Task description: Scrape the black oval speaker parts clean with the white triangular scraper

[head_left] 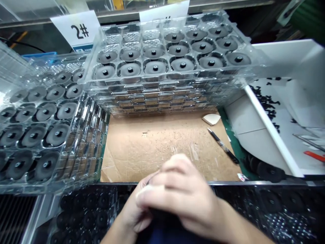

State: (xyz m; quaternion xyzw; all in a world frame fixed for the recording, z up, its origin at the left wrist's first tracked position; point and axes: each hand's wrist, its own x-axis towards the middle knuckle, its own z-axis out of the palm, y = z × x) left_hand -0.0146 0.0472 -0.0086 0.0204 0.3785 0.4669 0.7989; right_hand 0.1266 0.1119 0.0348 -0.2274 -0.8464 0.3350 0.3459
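Note:
My right hand (184, 193) is closed and wraps over my left hand (137, 206) at the front edge of the work surface. Motion blurs the right fingers a little. The left fingers are curled and mostly covered by the right hand. Whatever lies between the two hands, if anything, is hidden. Just beyond them lies a worn cardboard sheet (152, 142). A black pen (223, 146) and a small off-white wedge-shaped piece (212, 118) rest on its right side.
Stacked clear plastic trays (162, 78) holding black discs with centre posts stand behind the cardboard. Another tray stack (61, 145) rises at left. On the right, a white bin (274, 132) holds small black parts (266, 105) and a red-handled tool (315, 156). More trays (86, 217) sit below the edge.

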